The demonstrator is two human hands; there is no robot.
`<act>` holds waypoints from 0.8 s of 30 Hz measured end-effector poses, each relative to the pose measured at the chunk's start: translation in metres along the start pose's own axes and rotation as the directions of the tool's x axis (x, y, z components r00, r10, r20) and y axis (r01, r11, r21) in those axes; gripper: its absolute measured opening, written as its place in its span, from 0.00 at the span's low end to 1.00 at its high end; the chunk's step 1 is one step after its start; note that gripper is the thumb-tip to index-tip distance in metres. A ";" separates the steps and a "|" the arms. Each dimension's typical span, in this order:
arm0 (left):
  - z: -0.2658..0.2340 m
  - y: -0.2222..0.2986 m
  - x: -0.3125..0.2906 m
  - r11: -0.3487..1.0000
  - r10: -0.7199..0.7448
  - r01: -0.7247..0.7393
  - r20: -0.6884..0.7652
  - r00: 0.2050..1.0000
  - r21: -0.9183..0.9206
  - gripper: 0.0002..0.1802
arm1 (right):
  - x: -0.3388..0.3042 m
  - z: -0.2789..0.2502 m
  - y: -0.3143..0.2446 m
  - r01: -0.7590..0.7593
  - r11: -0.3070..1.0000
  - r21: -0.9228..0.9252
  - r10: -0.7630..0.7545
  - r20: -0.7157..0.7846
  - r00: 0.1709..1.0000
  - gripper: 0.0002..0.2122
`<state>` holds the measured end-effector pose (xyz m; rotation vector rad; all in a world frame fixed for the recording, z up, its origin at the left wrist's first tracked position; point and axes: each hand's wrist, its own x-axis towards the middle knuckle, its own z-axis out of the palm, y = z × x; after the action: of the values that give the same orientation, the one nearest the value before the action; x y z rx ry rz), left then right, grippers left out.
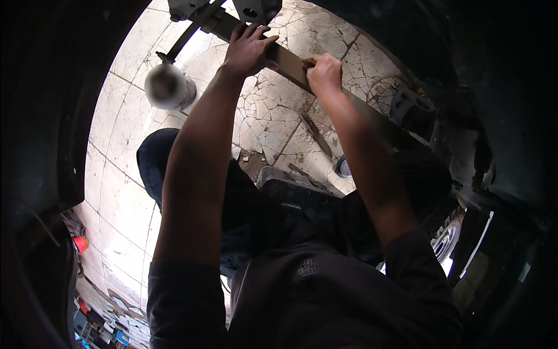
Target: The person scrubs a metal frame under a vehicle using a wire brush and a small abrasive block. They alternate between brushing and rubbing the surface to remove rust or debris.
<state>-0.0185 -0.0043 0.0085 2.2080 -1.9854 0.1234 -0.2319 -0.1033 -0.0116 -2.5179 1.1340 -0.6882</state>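
A long brown metal beam slants from the upper left down to the right in front of me, above the tiled floor. My left hand lies over its upper part, with the fingers stretched out and a little apart. Farther down the beam, my right hand is closed, its curled fingers at the beam's edge. Something small and dark may be at those fingertips, but I cannot make out what it is. Beyond my left hand, dark metal brackets sit around the beam's upper end.
A white bucket stands on the cracked floor tiles at the left. A dark metal part is at the right, with a wheel lower down. Dark vehicle bodywork surrounds me. Several small coloured items lie at the lower left.
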 end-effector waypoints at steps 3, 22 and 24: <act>0.001 -0.007 -0.007 1.000 0.005 -0.004 0.009 1.000 -0.027 0.48 | -0.029 0.001 -0.013 -0.014 0.998 0.069 0.008 0.096 0.995 0.08; 0.000 0.000 0.001 1.000 0.019 -0.019 -0.015 1.000 0.003 0.48 | 0.004 0.007 0.005 -0.109 0.984 0.142 0.111 -0.009 0.994 0.04; 0.001 -0.002 -0.003 1.000 0.002 -0.002 0.006 1.000 -0.010 0.49 | -0.011 0.006 -0.007 -0.152 0.973 0.172 0.149 0.028 0.988 0.04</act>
<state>-0.0173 -0.0012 0.0073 2.2031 -1.9868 0.1072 -0.2310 -0.0899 -0.0170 -2.2626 1.1909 -0.6948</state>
